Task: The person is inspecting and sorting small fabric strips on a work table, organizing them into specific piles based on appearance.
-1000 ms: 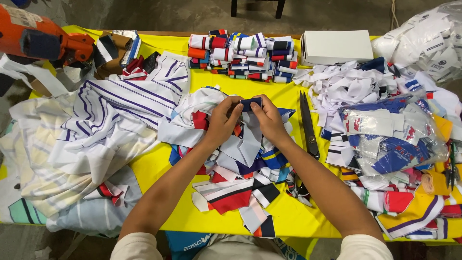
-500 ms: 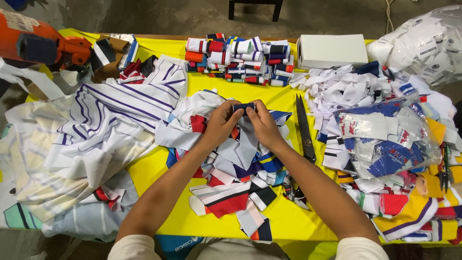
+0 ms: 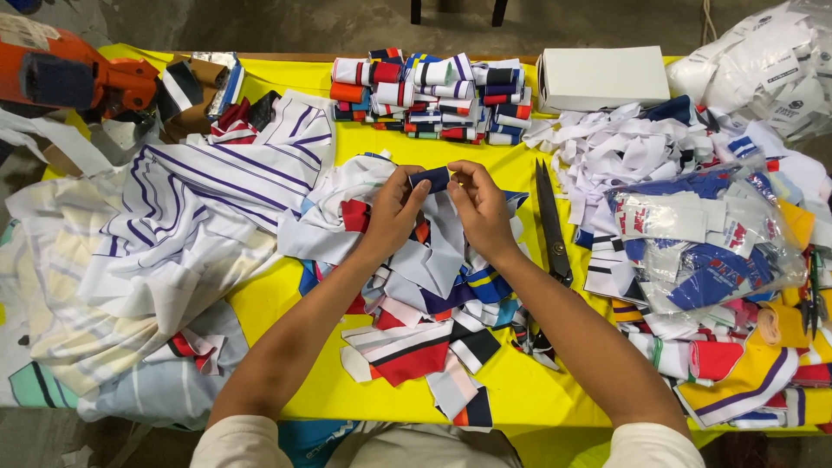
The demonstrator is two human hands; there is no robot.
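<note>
Head view shows both hands raised just above a loose heap of cut fabric strips on the yellow table. The left hand and right hand pinch opposite ends of a small navy fabric piece, fingers closed on it, thumbs pressed toward the middle. By the look of it, the step in hand is rolling or folding this piece into a tight little bundle; it already appears partly rolled, short and thick between the fingertips. Finishing the roll would call for a firm, even pinch from both sides so that the cloth does not spring open.

The navy piece is dark, plain on the face that shows, and small next to the strips beneath it, which are white, red, grey and blue with stripes.

Taking the heap as the landmark: beyond it, at the far edge of the table, stand rows of rolled fabric bundles in mixed colours. Just to its right lie long black scissors, blades pointing away from the person. Further right sits a clear plastic bag of printed labels, and beyond that a white box. To the heap's left spreads a striped white cloth, with an orange power tool at the far left corner.
</note>
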